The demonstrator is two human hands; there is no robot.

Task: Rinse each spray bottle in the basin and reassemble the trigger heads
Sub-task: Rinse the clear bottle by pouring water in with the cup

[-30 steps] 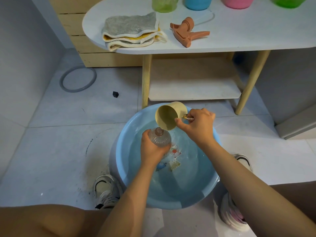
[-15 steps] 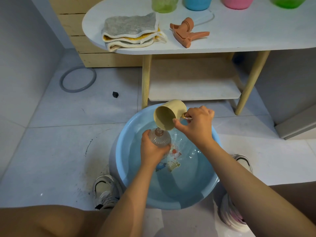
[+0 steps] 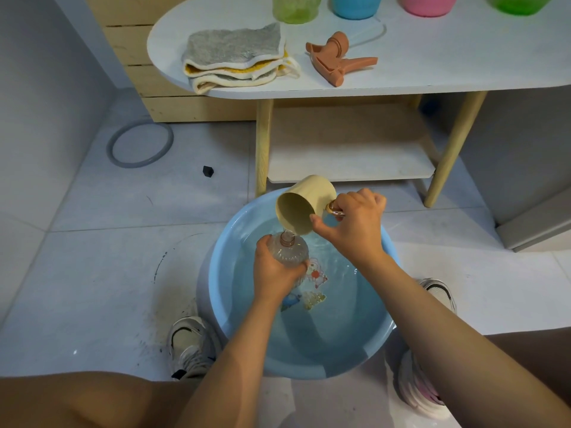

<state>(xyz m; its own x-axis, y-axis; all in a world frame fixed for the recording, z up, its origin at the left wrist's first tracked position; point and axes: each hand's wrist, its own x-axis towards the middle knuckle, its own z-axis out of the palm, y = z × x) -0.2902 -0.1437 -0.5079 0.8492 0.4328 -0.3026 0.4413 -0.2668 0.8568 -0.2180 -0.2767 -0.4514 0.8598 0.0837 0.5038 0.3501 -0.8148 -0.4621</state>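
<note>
Blue basin [image 3: 216,291] sits on the floor between the person's shoes, water inside. Left hand [image 3: 272,273] wraps the clear ribbed spray bottle [image 3: 290,251] around its body, fingers curled snug, neck up and open, held over the water in the basin's far half. Whether the bottle's base dips into the water cannot be told. Bottle looks like thin, light plastic that likely gains weight as it fills; wet and probably slick, though the ribs should help. Best hold is judged to be mid-body, as now, since a squeeze near the shoulder could flex it. Right hand [image 3: 355,227] pinches the metal handle of the beige cup [image 3: 304,205], thumb and fingers closed on it, cup tipped mouth-down toward the bottle neck, lip just above the opening, a thin stream going in. Cup looks rigid and light; the small handle gives little leverage, so the tilt probably needs care to keep the pour on the narrow neck.

Farther off, on the white table [image 3: 432,69]: orange trigger head [image 3: 336,60] lying on its side, unattached, beside folded cloths [image 3: 234,57]. Coloured containers [image 3: 355,6] line the far edge.
</note>
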